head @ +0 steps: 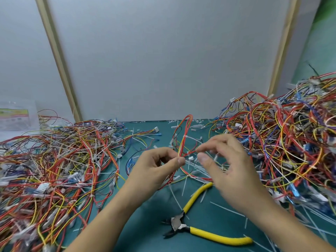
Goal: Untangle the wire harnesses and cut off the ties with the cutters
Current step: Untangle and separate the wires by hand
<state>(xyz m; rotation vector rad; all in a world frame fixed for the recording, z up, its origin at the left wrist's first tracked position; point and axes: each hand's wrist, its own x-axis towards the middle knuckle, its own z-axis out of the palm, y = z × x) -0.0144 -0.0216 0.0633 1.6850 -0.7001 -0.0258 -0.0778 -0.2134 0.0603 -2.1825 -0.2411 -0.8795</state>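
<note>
A red, orange and yellow wire harness (184,131) loops upright over the green mat, bound by a white tie (188,137). My left hand (154,168) pinches its lower wires between thumb and fingers. My right hand (227,160) hovers just to the right, thumb and forefinger closing on a red strand of the same harness. The yellow-handled cutters (200,228) lie open on the mat in front of my hands, touched by neither.
Big tangled wire piles (54,164) fill the left and the right (291,142) of the mat (145,224). Cut white tie scraps (223,208) lie around the cutters. A grey partition wall (163,60) stands behind; a plastic bag (16,115) lies far left.
</note>
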